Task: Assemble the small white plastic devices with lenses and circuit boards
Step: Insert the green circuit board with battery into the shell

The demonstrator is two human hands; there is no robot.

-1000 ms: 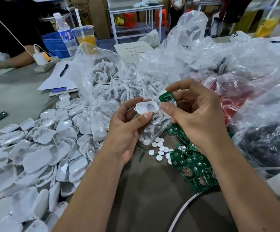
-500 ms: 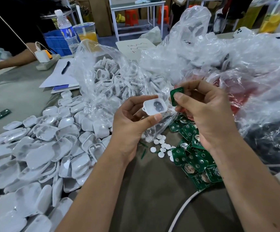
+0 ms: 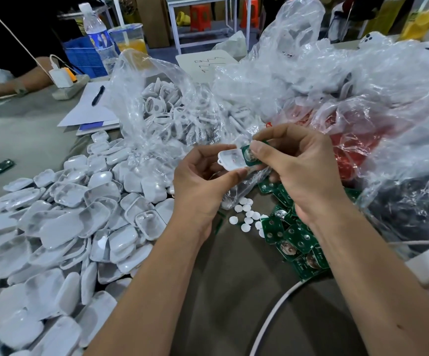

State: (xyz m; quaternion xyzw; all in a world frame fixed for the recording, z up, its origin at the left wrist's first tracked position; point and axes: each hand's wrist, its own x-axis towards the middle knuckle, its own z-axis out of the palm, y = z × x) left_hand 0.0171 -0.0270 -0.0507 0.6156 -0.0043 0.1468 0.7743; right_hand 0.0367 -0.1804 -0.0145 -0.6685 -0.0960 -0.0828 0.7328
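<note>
Both your forearms come up from the bottom edge and angle in so your hands meet near the middle. Your left hand (image 3: pixel 203 183) is curled, thumb and fingertips pinching from below and above. Your right hand (image 3: pixel 303 170) sits just beside it, knuckles up, index finger and thumb pinched together, almost touching the left fingertips.

Handwritten scrawl on white card (image 3: pixel 209 63), not legible.
</note>
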